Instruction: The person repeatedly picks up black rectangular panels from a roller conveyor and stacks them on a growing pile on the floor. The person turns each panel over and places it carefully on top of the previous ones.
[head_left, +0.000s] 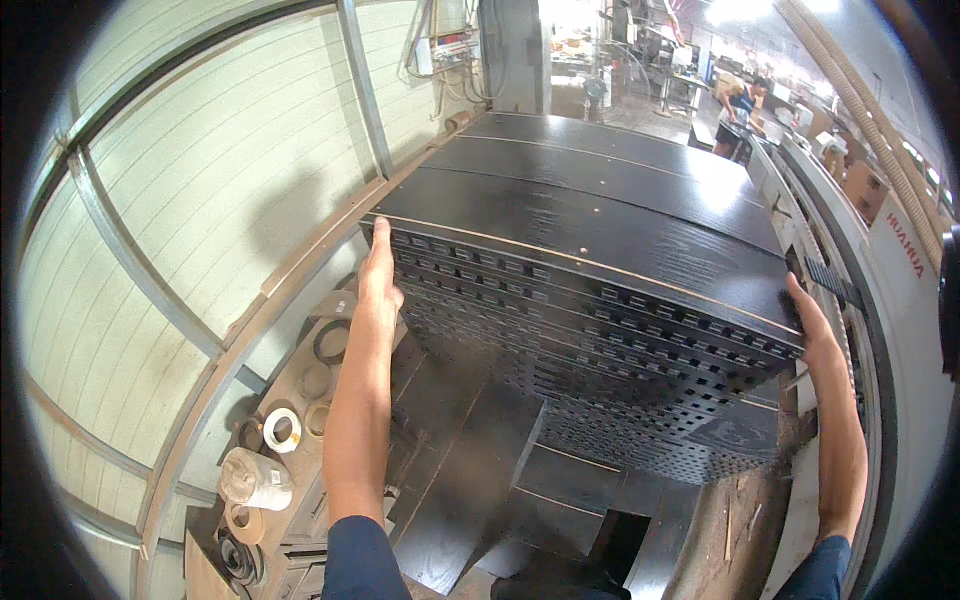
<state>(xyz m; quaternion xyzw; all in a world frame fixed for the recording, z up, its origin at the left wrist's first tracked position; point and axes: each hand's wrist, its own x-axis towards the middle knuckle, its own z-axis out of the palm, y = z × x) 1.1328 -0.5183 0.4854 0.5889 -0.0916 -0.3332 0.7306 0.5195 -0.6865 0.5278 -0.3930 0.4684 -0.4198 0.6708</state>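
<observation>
**Near panel at both hands — pile up, release not done**

From my end: the stack (590, 330) stands tall with panels in rows across its top, so I judge the piling well along. Neither hand has let go; whether the near panel (510, 218) is being set, squared or lifted, I can't tell. It lies along the stack's near edge, near left corner to near right corner. Left hand (380, 275): thumb up at the near left corner, other fingers hidden. Right hand (818, 330): one digit up along the right edge by the near right corner, the rest hidden — can't tell how firmly either one pinches.

Panel looks: black, glossy, wood-grain streaks, pale line along its near edge, small light dots on top. Stack's front face: row upon row of dark square notches.
</observation>
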